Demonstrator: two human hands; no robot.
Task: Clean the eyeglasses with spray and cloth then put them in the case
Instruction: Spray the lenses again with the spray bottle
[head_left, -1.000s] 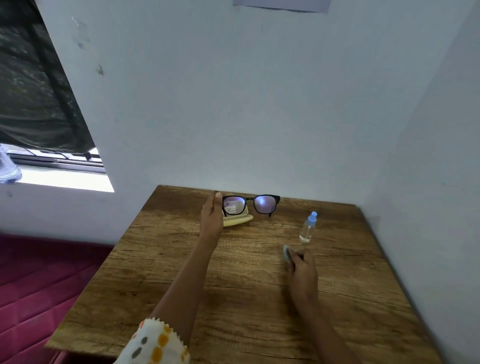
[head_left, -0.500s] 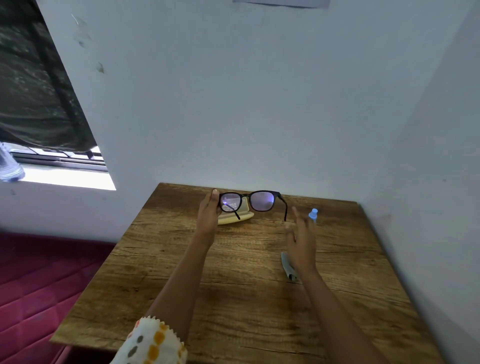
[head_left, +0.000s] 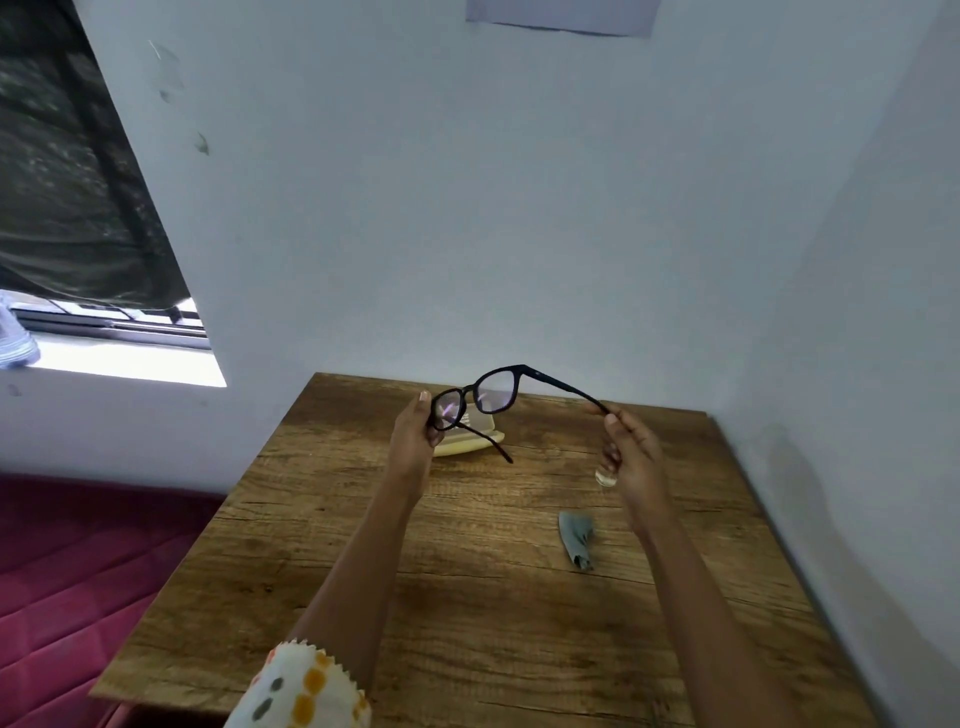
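Near edge: patterned sleeve on the left arm, both forearms reach out over the wooden table.

Cloth lies crumpled on the table, right of centre, near side of the right hand, and nothing touches it.

Left hand grips the left end of the eyeglasses, fingers curled round the frame by the lens. Right hand pinches the tip of the right temple. The glasses are held in the air between the hands with temples unfolded (the left temple hangs down toward the table).

Spray bottle: only a clear base shows under the right hand, so it's probably the bottle but I can't confirm. It sits on the table just beside that hand.

Case, pale yellow, lies on the table below and behind the glasses, toward the far edge by the wall.

Step, my read: glasses are up and spread, and the spray step comes next. I can't tell whether the lenses are wet.

Next move needs:
- the left hand to carry the frame alone
- the right hand to let go of the temple and drop onto the bottle
- the nozzle aimed at a lens, fingers off the glass
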